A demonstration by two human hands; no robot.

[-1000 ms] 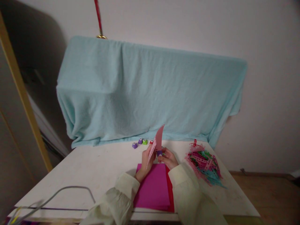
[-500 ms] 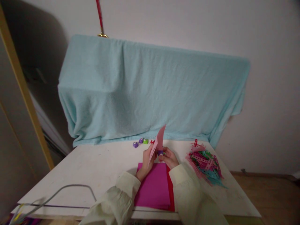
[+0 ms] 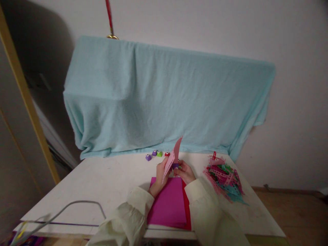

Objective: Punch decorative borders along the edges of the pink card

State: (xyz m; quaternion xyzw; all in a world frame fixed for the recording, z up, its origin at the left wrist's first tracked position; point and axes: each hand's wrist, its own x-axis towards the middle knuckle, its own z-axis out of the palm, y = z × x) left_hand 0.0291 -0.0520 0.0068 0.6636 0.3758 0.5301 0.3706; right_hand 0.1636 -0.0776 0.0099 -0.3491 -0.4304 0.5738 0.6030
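Observation:
My left hand (image 3: 161, 171) grips a pink sheet of paper (image 3: 176, 150) that is bent and has rows of punched holes along its edge. My right hand (image 3: 186, 173) is closed around a small purple craft punch (image 3: 175, 166), set against the sheet's lower right side. Its fingers partly hide the punch. Below both hands lies a stack of magenta paper (image 3: 167, 205), with red paper (image 3: 187, 208) showing at its right side. Behind the hands stand more small punches: two purple ones (image 3: 148, 157), a green one (image 3: 159, 153) and a red one (image 3: 167, 154).
A heap of punched paper strips (image 3: 225, 179) in pink, green, red and blue lies on the right of the white table (image 3: 115, 177). A light blue cloth (image 3: 164, 99) hangs along the back. A grey cable (image 3: 77, 202) curves over the front left.
The pink sheet has tilted and shifted slightly to the right in my left hand. My right hand stays at the sheet with the purple punch.

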